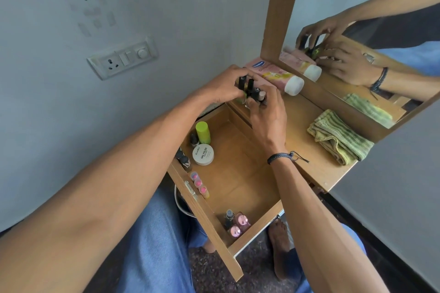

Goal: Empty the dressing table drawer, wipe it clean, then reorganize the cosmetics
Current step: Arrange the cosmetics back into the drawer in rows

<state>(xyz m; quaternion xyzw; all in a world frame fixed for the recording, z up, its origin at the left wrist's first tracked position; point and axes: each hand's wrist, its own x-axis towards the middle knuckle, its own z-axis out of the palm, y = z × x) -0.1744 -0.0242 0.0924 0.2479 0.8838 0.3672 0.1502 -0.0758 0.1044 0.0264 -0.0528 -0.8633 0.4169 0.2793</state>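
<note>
Both forearms reach over the open drawer (238, 173), where the left hand (223, 85) and right hand (266, 112) curl their fingers together round 4 dark-capped nail polish bottles (251, 90) at the tabletop's front edge. Inside the drawer, a lime-capped tube (203, 132), a white nail polish jar (203, 154) and 3 pink-topped tubes (199, 184) line its left wall. A folded green striped cloth (340, 140) lies on the tabletop, well to the right.

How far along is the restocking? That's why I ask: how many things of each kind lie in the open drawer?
Lime-green capped cylinder: 1
White round jar: 1
Pink-tipped small sticks: 3
Pink-capped glass bottles: 2
Dark-capped small bottles: 4, the left pair hard to separate
Total: 11
</note>
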